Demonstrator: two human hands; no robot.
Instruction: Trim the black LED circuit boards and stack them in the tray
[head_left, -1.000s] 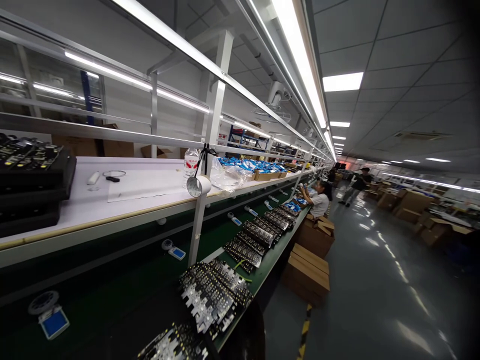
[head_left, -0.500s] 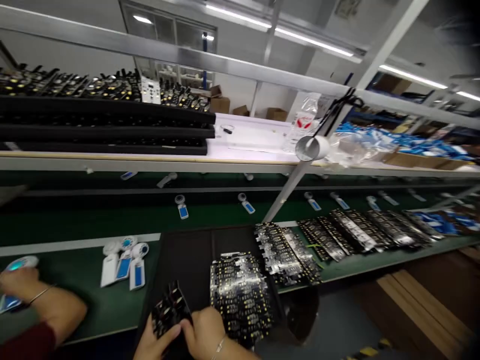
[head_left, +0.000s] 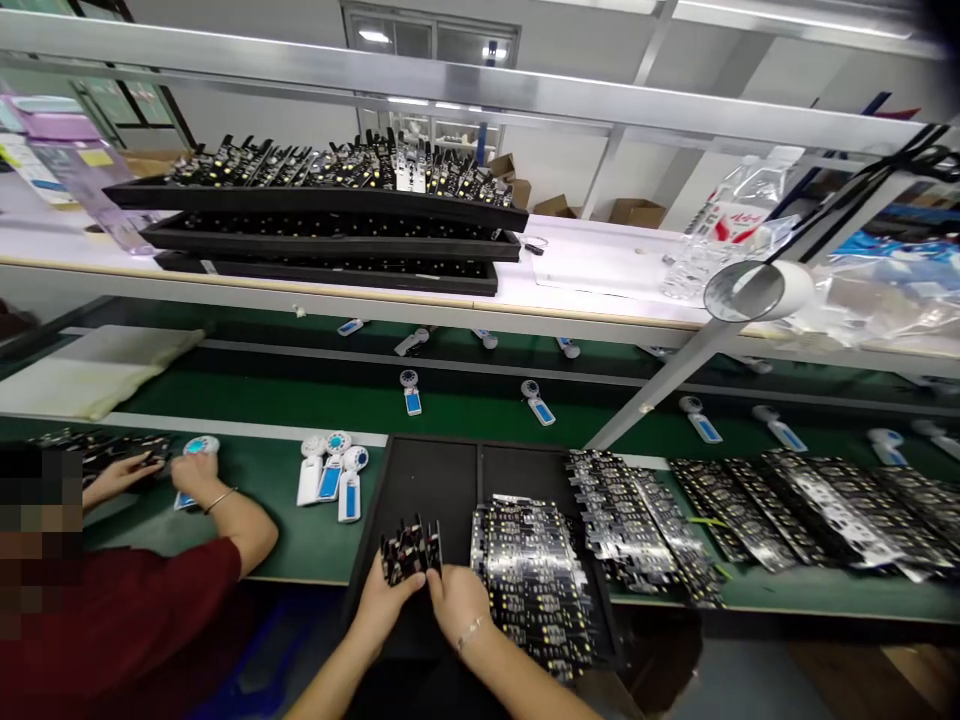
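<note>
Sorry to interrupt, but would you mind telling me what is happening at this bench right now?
The person's left hand and right hand together hold a small stack of black circuit boards upright over a black tray at the near edge of the green conveyor. More board panels lie flat to the right. On the left, a co-worker in a red sleeve has a hand on a small white and blue device. Similar devices lie beside it.

White wall (head_left: 247,115) and window (head_left: 427,45) at twelve o'clock. Steel rail (head_left: 450,90) overhead, white shelf (head_left: 600,275) beneath. Green belt (head_left: 465,405) across centre.
</note>
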